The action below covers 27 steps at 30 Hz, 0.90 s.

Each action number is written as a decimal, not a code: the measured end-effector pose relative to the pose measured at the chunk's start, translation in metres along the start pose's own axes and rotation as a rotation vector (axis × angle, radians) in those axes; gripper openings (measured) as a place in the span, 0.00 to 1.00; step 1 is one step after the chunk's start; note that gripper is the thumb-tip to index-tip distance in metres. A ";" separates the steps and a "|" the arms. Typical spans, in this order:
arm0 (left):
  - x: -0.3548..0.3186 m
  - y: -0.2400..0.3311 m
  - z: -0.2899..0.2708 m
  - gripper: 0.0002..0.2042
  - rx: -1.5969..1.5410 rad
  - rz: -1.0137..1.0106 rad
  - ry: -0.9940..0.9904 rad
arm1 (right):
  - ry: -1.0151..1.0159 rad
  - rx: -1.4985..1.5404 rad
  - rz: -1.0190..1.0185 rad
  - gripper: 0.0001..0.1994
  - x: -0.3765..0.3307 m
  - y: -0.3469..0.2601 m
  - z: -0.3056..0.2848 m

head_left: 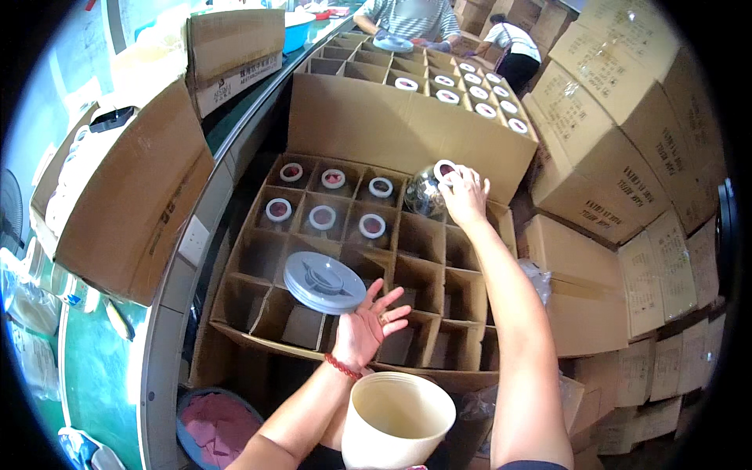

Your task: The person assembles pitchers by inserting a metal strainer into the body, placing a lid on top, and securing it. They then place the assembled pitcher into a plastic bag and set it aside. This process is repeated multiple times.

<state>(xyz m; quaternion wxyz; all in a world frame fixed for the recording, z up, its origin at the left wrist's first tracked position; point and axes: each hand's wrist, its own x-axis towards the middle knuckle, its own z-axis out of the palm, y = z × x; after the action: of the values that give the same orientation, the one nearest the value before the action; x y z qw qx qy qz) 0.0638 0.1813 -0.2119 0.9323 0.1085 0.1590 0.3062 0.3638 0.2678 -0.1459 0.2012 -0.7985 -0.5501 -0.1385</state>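
Observation:
My right hand (466,193) grips the top of a clear glass jar (425,194) with a white ring at its mouth. The jar tilts at the back row of a divided carton (270,345). My left hand (368,325) is open, palm up and fingers spread, beside a stack of grey round plastic discs (323,282) above the front compartments. Whether the discs rest on the hand or the dividers, I cannot tell. Several white-rimmed jars (322,217) with reddish insides stand in the carton's back left compartments. A cream plastic bucket (376,448) is close to me, below my left wrist.
Behind stands another divided carton (392,117) with more white-rimmed jars; a person in a striped top (411,17) works beyond it. Stacked cartons (603,157) line the right. A green workbench (102,376) and open box (133,211) are left. A tub (188,446) holds pinkish-red material.

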 end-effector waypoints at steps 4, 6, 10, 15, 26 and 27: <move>0.003 0.017 0.029 0.33 0.024 -0.049 -0.102 | 0.244 -0.079 -0.366 0.10 -0.045 -0.056 -0.120; 0.003 0.023 0.053 0.37 0.073 -0.039 -0.120 | 0.246 -0.126 -0.483 0.09 -0.093 -0.082 -0.171; -0.008 0.027 0.061 0.38 0.141 -0.088 -0.301 | 0.179 -0.106 -0.657 0.06 -0.187 -0.116 -0.200; -0.052 0.016 0.075 0.36 0.107 -0.139 -0.268 | 0.248 -0.114 -0.736 0.19 -0.241 -0.119 -0.207; -0.075 0.029 0.079 0.33 0.218 -0.065 -0.338 | 0.112 0.470 -0.464 0.32 -0.246 -0.105 -0.223; -0.073 0.027 0.073 0.33 0.241 -0.066 -0.319 | 0.076 0.621 -0.316 0.32 -0.242 -0.097 -0.215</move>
<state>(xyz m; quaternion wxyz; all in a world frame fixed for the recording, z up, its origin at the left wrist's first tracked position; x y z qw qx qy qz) 0.0207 0.1506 -0.1198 0.9355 0.2610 0.0484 0.2331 0.1871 -0.0025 -0.0474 0.4308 -0.5984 -0.6751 -0.0238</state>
